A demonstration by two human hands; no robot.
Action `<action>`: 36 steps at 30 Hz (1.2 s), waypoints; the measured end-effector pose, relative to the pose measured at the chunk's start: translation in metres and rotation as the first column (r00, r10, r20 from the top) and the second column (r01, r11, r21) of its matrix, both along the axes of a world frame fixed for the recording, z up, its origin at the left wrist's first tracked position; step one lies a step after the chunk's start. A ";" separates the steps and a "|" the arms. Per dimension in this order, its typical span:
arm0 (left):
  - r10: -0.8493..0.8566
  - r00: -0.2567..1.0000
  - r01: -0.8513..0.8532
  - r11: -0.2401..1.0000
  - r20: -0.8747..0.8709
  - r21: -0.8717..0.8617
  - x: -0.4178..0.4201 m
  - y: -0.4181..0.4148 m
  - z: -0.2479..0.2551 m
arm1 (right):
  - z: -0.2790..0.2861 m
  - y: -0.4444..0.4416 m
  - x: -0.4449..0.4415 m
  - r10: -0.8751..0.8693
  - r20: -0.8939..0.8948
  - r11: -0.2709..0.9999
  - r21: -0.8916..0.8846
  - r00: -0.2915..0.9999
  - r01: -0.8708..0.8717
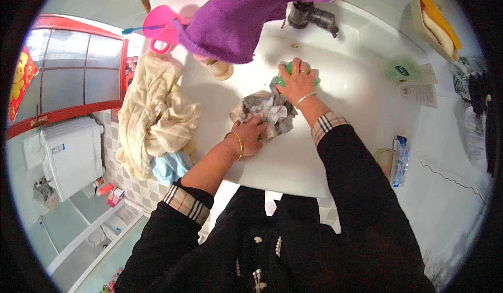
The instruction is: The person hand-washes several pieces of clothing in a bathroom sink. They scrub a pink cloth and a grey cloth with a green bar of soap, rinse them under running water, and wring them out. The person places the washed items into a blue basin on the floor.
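A wet, crumpled grey-and-beige cloth (271,112) lies in the white washbasin (353,128). My left hand (249,133) holds its near left side down against the basin. Beyond the cloth, the fingers of my right hand (296,80) are curled over a glossy green object (290,68). Most of that object is hidden under the palm, so its kind is unclear; it could be a soap or a brush. The cloth's upper edge reaches close to my right thumb.
A purple towel (235,21) hangs over the basin's back, beside the dark faucet (310,18). On the left rim are a pink cup (163,25) with a toothbrush and a cream garment (153,116). A soap dish (436,27) is at the right wall.
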State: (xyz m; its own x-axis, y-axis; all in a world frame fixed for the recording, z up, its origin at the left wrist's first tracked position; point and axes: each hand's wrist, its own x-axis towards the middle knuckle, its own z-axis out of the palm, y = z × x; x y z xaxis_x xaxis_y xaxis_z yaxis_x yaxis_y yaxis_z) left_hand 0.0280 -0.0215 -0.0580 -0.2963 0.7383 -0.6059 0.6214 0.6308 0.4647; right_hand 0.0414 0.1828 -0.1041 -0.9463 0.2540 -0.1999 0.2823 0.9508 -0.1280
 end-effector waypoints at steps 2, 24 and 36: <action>0.073 0.996 -0.055 0.963 -0.059 0.262 0.004 -0.020 0.009 | 0.009 -0.006 -0.001 -0.020 0.011 1.000 0.006 1.000 0.020; 0.498 -0.066 -0.998 -0.051 0.865 -0.047 0.048 -0.117 0.062 | 0.095 -0.191 -0.112 0.356 -0.576 0.579 -0.481 0.735 -0.658; 0.393 -0.628 -0.736 -0.020 0.672 -0.677 -0.031 -0.008 -0.033 | 0.044 -0.120 0.023 -0.174 0.063 0.610 -0.777 0.983 0.158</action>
State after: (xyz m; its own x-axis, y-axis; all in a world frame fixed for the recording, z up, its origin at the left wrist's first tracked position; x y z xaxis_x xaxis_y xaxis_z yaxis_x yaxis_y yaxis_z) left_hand -0.0030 -0.0296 -0.0913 -0.2044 0.4258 -0.8814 -0.9719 -0.1957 0.1308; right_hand 0.0641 0.0632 -0.0600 -0.9092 0.1649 -0.3823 0.4151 0.4316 -0.8009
